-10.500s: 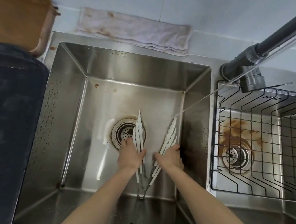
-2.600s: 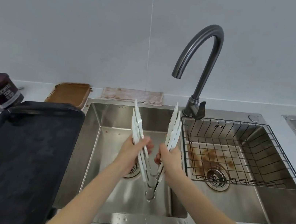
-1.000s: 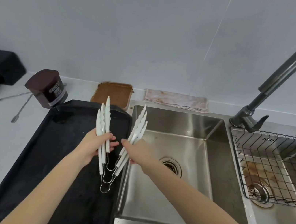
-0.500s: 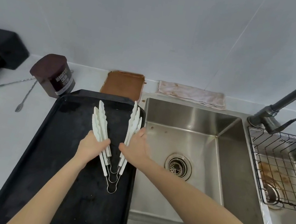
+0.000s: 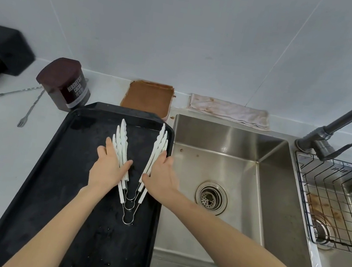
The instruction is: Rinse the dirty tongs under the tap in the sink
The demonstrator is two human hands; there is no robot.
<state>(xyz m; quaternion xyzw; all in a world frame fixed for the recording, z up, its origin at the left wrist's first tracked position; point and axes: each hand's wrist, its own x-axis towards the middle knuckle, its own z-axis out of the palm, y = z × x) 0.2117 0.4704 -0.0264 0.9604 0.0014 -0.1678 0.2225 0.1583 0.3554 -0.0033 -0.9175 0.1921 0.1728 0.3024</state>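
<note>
White tongs (image 5: 131, 195) with wire loops at the near end lie stacked and spread in a V on the black tray (image 5: 53, 183), left of the sink (image 5: 240, 188). My left hand (image 5: 108, 166) rests flat on their left arms, fingers straight. My right hand (image 5: 162, 174) lies flat against the right arms, fingers straight along them. The dark tap (image 5: 330, 131) stands at the sink's far right corner; no water shows.
A wire basket (image 5: 331, 202) sits in the right basin. Behind the tray are a cocoa tin (image 5: 68, 85), a brown-smeared dish (image 5: 148, 99), a stained cloth (image 5: 228, 111), a small fork (image 5: 30, 109) and a black box (image 5: 2, 50).
The tongs have gone from the sink over to the black tray and now lie down on it. Both hands have gone from gripping them to lying flat on them.
</note>
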